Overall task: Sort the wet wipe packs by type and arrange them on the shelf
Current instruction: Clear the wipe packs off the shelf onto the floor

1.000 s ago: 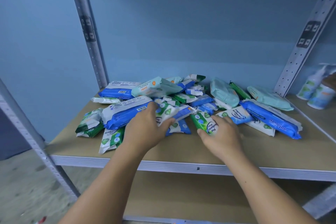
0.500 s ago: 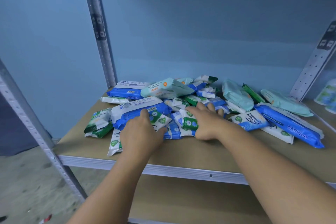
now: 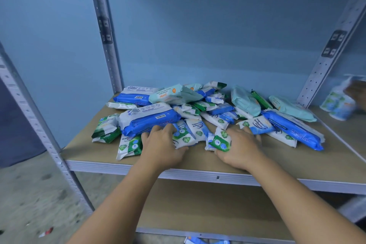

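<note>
The heap of wet wipe packs [image 3: 208,105] lies on the tan wooden shelf board [image 3: 297,162], spread from left to right and reaching back nearly to the blue wall [image 3: 217,35]. The left grip [image 3: 162,144] lies palm down on the near left of the heap. Its fingertips touch the large blue-and-white rectangular pack [image 3: 150,121], and its thumb is spread against the near edge of a small white pack with green and blue emblems [image 3: 185,135]. Whether this grip closes on that pack cannot be told. The right grip [image 3: 241,148] is at the near centre. Its thumb and fingers are curled round a small green-and-white foil pack [image 3: 219,141] (the pack is tilted, with its near end raised off the board). A second large blue-and-white pack [image 3: 134,95] lies at the far left, and a third [image 3: 293,128] lies at the right. Mint-green soft packs [image 3: 245,101] sit at the far right of the heap. Two small green-and-white packs [image 3: 107,128] lie apart at the left edge. Grey perforated metal uprights [image 3: 105,25] frame the shelf. Blurred white bottles [image 3: 336,103] stand on the neighbouring board at the far right. A lower wooden shelf [image 3: 198,204] shows beneath the forearms.
</note>
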`<action>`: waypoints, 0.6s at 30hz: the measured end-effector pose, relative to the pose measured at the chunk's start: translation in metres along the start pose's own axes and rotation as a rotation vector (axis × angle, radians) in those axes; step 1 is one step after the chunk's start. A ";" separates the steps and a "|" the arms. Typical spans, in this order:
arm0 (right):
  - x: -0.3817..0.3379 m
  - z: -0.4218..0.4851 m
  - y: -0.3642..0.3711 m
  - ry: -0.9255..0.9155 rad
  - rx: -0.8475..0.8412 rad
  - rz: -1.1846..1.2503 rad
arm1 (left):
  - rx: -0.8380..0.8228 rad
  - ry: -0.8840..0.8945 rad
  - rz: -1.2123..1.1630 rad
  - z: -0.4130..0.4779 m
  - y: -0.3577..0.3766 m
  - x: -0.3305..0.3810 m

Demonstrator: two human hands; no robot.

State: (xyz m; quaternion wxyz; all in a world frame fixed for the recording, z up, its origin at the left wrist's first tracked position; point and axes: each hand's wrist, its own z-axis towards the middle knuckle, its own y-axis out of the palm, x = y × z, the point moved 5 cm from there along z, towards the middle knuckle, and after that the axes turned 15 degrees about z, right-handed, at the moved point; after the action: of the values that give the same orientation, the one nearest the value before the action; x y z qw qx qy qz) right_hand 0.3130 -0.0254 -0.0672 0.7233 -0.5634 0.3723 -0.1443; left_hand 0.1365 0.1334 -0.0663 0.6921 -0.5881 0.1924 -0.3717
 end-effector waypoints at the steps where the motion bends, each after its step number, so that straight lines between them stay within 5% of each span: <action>1: 0.005 -0.006 -0.002 0.042 0.032 0.016 | -0.032 0.044 -0.048 -0.006 -0.001 0.005; 5: 0.031 -0.026 0.000 0.201 0.067 0.035 | -0.167 0.167 -0.293 -0.032 -0.004 0.024; 12: 0.040 -0.042 -0.013 0.232 0.105 0.250 | 0.030 0.198 -0.331 -0.019 -0.015 0.031; 18: 0.047 -0.035 -0.014 0.241 0.164 0.285 | -0.397 0.412 -0.152 0.001 0.016 0.023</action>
State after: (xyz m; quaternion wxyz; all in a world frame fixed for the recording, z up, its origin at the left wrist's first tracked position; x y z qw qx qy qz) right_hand 0.3233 -0.0841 -0.0748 0.7300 -0.4230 0.5192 -0.1367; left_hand 0.1563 0.1176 -0.0777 0.4799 -0.6370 0.3531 -0.4891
